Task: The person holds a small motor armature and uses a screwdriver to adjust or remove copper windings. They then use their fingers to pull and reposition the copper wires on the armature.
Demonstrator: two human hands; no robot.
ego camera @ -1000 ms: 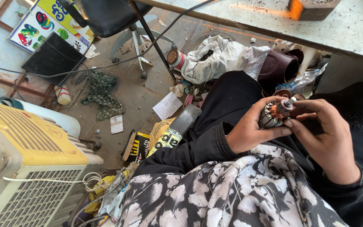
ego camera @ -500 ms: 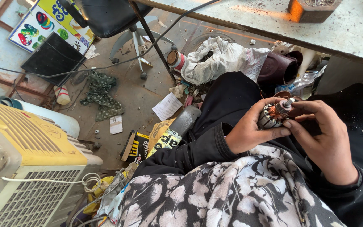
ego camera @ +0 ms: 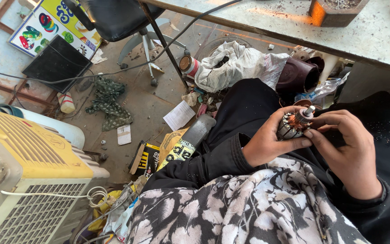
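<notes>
A small motor armature with copper windings and a short steel shaft is held over my lap. My left hand wraps around its metal body from the left. My right hand comes in from the right, its fingertips touching the copper winding end near the shaft. Both arms are in black sleeves, and a black-and-white floral cloth covers my lap below the hands.
A workbench runs along the top right with a small box of metal bits. On the floor lie a white rag bundle, a grey power tool, papers and a green cloth. An air cooler stands at left, an office chair behind.
The hands and armature have stayed almost still; my right fingers shifted slightly on the winding end.
</notes>
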